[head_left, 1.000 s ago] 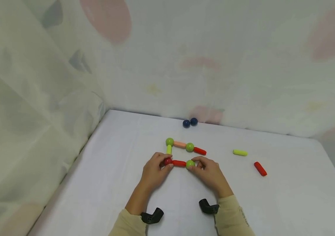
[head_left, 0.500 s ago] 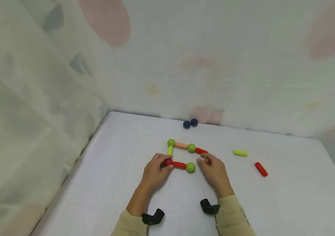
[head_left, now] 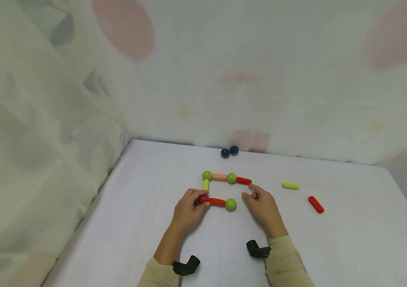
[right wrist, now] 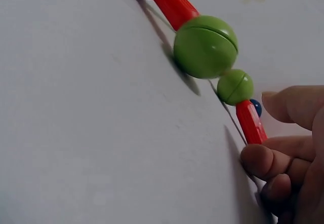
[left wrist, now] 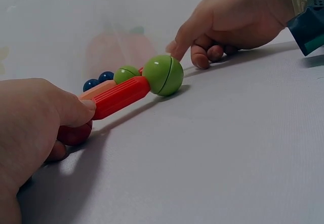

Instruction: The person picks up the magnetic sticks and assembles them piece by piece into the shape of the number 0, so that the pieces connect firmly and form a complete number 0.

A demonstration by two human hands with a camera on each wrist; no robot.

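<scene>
Worktop (head_left: 153, 239) open at 6 o'clock, between the two wrists, and wide open at 8 and 4 o'clock. Stick-and-ball frame (head_left: 221, 189) blocks 12 o'clock, just ahead of both hands. Gap on the frame's 3 o'clock side, between red stick (head_left: 243, 180) and near green ball (head_left: 230, 204). Two blue balls (head_left: 229, 152) sit against the curtain wall (head_left: 225, 79) at 12. Yellow stick (head_left: 291, 185) and loose red stick (head_left: 316, 204) lie at 2 to 3 o'clock, well apart.

- The chain of rods and balls (head_left: 219, 176) lies mid-table (head_left: 350, 239), between the two hands.
- The left hand (head_left: 188, 213) sits at its near left corner; the right hand (head_left: 262, 207) at its right end.
- Two balls (head_left: 229, 151) lie behind it.
- Two loose rods (head_left: 291, 185) lie to the right.
</scene>
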